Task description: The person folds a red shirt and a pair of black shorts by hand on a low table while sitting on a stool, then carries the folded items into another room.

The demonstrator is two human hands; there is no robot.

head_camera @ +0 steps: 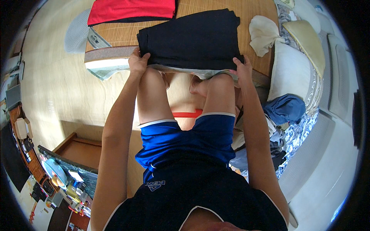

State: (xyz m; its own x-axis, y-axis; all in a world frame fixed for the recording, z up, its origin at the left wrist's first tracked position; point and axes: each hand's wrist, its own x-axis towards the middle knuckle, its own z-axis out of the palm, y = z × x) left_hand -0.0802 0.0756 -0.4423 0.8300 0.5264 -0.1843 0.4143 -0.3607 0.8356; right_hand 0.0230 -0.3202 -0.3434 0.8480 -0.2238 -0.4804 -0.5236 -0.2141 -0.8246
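A black cloth garment (190, 40) lies folded on the bamboo mat (118, 31) in front of my knees. Its near left corner is pinched in my left hand (138, 61), thumb on top. At the near right corner my right hand (242, 68) grips the same garment, fingers partly hidden by the fabric. The near edge between the hands runs fairly straight. Beyond it, at the top left, rests a red and black folded cloth (131, 11).
A cream cloth (263, 34) sits on the mat's right side, beside a white cushion (290, 68). A dark blue cloth (284, 108) is heaped nearer me on the right. At lower left stands a dark stone-topped table (89, 173) bearing a blue bowl (55, 170).
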